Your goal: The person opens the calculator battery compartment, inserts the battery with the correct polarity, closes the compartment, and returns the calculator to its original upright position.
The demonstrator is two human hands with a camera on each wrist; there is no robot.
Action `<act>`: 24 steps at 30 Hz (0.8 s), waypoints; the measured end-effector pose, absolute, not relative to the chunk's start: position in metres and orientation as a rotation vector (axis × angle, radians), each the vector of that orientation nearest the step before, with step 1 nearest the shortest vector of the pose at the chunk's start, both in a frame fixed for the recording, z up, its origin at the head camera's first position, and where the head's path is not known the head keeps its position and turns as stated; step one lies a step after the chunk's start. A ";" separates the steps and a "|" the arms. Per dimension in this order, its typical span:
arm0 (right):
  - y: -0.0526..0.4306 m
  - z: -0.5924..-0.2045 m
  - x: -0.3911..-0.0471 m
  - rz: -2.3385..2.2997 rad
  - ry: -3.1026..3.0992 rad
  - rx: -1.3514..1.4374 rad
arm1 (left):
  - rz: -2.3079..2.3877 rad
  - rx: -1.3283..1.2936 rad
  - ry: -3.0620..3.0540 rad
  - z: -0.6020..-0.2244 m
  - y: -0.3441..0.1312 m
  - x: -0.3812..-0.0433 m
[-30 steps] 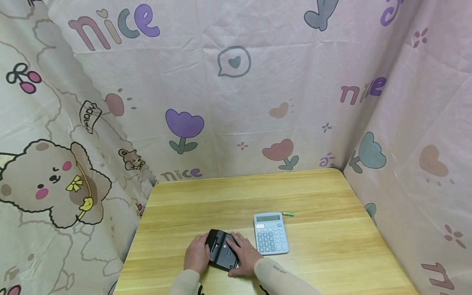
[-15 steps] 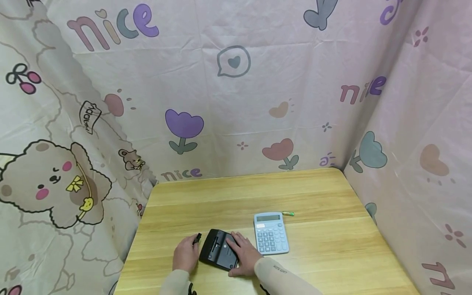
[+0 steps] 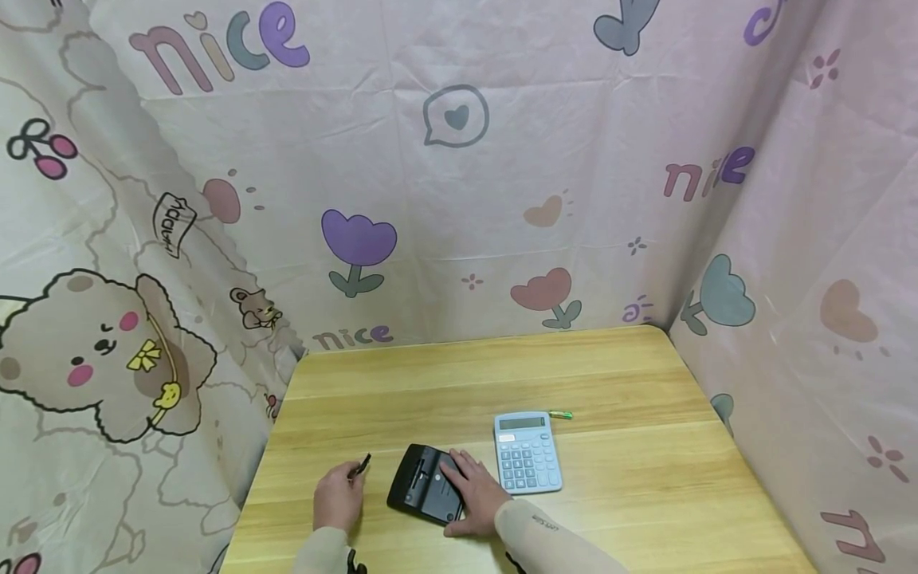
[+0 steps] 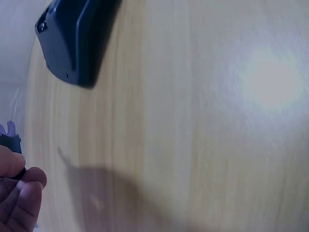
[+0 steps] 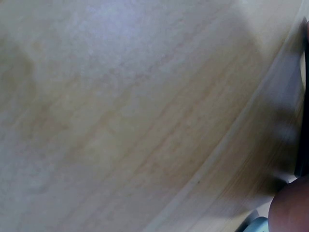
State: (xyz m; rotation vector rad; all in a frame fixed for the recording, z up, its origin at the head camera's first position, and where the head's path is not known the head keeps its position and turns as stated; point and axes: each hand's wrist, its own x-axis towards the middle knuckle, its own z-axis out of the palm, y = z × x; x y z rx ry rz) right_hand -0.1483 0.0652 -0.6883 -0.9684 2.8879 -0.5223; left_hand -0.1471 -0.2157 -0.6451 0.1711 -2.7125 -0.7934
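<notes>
A black calculator (image 3: 419, 498) lies face down on the wooden table, a slot showing in its raised back end. My right hand (image 3: 482, 498) holds its right side, one finger laid on the back and the thumb at the near corner. To the left of it, my left hand (image 3: 335, 501) pinches a small black battery cover (image 3: 363, 465), apart from the calculator. The left wrist view has the cover (image 4: 10, 143) between thumb and fingertips, partly cut off by the frame edge. In the right wrist view only a finger (image 5: 292, 205) and the calculator's dark edge appear.
A light blue calculator (image 3: 528, 453) lies face up just right of my right hand. By its top right corner is a small green battery (image 3: 562, 414). Printed cloth (image 3: 459, 183) hangs behind and on both sides of the table (image 3: 402, 391).
My left hand has drawn away leftward from the black calculator, with the battery cover now between its fingers. The calculator's left end came into view. My right hand has stayed in place.
</notes>
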 end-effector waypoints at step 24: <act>0.065 -0.690 -0.148 -0.523 2.906 -0.979 | -0.510 0.289 -2.823 -0.651 -0.258 -0.146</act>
